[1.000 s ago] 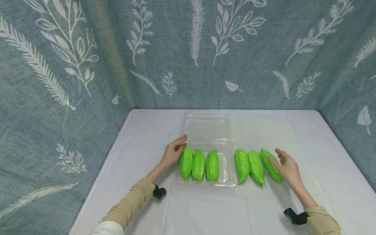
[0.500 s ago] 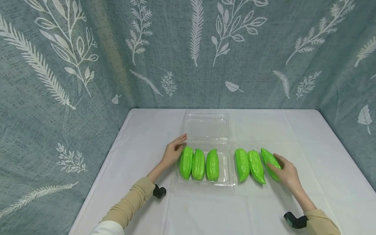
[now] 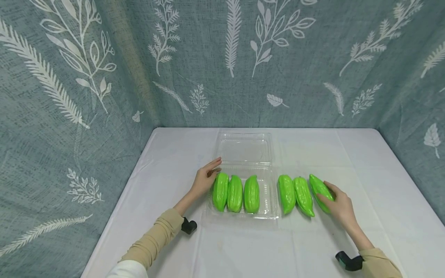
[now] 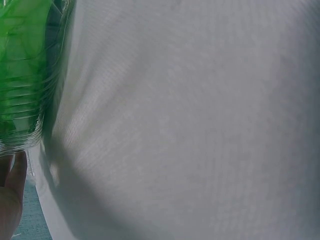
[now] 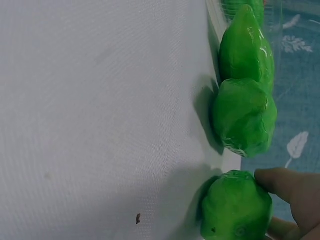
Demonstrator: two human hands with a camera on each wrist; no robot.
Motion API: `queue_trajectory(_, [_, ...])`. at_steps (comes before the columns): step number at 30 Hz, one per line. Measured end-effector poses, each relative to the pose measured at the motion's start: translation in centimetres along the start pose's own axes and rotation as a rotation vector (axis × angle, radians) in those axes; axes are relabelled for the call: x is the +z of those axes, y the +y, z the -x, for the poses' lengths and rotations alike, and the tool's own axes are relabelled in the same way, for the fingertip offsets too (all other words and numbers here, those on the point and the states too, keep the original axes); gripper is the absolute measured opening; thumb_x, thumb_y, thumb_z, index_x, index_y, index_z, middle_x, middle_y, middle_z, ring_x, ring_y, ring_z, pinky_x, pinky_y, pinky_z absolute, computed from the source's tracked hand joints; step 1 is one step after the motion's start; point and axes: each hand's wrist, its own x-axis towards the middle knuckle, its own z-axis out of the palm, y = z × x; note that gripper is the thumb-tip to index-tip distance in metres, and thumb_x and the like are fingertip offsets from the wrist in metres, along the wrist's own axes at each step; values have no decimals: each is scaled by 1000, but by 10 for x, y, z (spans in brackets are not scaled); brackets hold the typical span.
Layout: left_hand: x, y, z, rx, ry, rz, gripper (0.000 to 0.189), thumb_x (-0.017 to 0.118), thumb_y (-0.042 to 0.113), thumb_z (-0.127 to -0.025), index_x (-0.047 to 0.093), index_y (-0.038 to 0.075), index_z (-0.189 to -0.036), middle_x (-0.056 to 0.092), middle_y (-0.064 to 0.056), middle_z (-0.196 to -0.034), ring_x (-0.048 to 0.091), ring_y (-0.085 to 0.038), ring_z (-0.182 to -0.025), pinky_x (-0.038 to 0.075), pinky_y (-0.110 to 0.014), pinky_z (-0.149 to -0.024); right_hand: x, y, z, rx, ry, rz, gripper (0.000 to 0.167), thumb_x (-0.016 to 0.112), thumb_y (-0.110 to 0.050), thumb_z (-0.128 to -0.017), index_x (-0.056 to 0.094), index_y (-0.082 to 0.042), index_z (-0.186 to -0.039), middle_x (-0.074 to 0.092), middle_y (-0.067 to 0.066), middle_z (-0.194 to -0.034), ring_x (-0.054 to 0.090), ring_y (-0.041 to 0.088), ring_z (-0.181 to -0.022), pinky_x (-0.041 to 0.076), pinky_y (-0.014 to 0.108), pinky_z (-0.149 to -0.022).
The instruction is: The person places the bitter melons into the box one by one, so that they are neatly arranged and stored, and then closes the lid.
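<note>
My right hand [image 3: 342,206] grips the rightmost green bitter melon [image 3: 317,188], thumb on one side and fingers on the other. In the right wrist view the end of that melon [image 5: 234,212] faces the camera, low on the white cloth. My left hand [image 3: 202,182] rests at the left side of a clear plastic clamshell box [image 3: 268,189], near its hinge, with fingers extended. Three glossy, ridged green melons [image 3: 235,194] lie side by side in the box, with a bare strip at its right. The left wrist view shows only fingertips [image 4: 17,175] by the box's corner.
Two more bitter melons, one plain-ended [image 3: 286,194] and one pointed [image 3: 304,197], lie on the cloth between box and right hand. The box's lid [image 3: 244,148] is folded back flat behind it. A patterned curtain [image 3: 215,61] surrounds the table [image 3: 243,251].
My right hand has come down and left onto the rightmost melon, and its thumb and fingers have closed around it. The left hand and the box have stayed put.
</note>
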Motion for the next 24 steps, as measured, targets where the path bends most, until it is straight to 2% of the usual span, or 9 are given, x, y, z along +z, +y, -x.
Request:
queue_trajectory(12, [1, 0, -1, 4, 7, 2, 41, 43, -12, -91, 46, -13, -132, 39, -21, -147, 55, -41, -119, 47, -44, -103, -6, -4, -1, 20, 40, -30, 65, 56, -28, -95, 30, 7, -143, 36, 37, -140, 38, 51, -127, 39, 63, -102])
queue_trajectory(22, [1, 1, -1, -4, 9, -7, 41, 43, -12, -91, 46, -12, -132, 39, -21, -147, 56, -40, -118, 46, -45, -104, -11, -9, -1, 45, 88, -84, 67, 56, -31, -94, 30, 5, -144, 35, 35, -142, 39, 52, -127, 45, 59, -99])
queue_trajectory(24, [1, 1, -1, -3, 8, -6, 41, 43, -12, -91, 46, -12, -132, 39, -21, -147, 56, -40, -118, 46, -45, -104, -11, -9, -1, 44, 125, -74, 67, 57, -32, -93, 33, 5, -143, 39, 33, -141, 42, 50, -126, 51, 54, -92])
